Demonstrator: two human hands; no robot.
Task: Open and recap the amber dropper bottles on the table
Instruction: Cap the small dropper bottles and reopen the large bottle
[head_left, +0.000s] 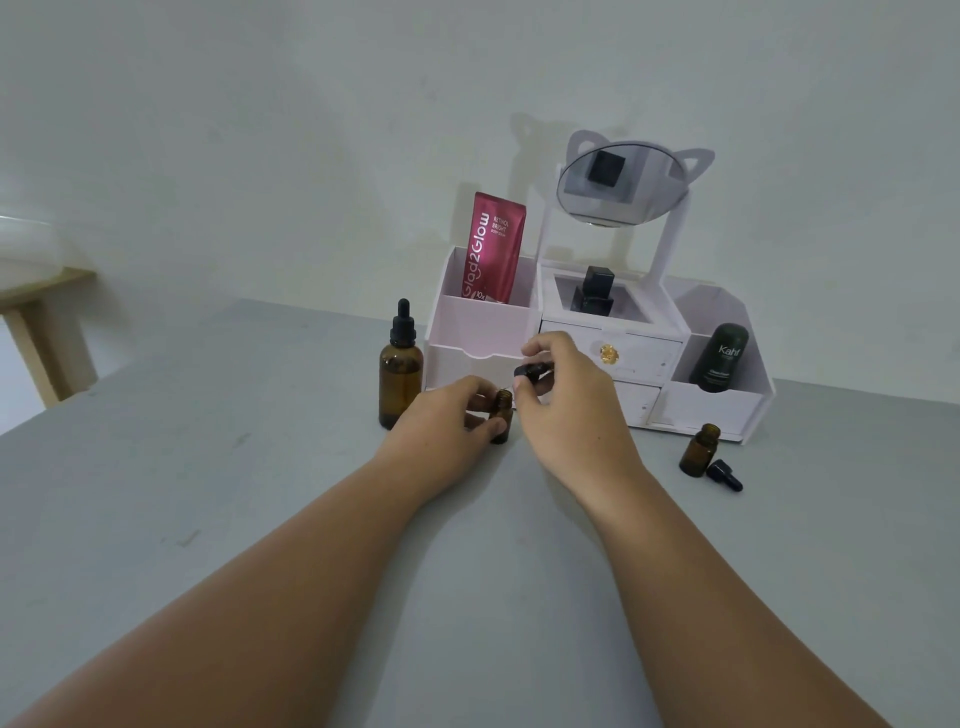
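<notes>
My left hand grips a small amber bottle that stands upright on the grey table; its neck is uncapped. My right hand holds its black dropper cap just above and to the right of the neck. A tall amber dropper bottle with its black cap on stands to the left. At the right, another small amber bottle stands uncapped, and its black dropper cap lies on the table beside it.
A white cosmetic organiser with drawers and a cat-eared mirror stands just behind my hands. It holds a red tube, a dark perfume bottle and a dark green bottle. A wooden stool is at the far left.
</notes>
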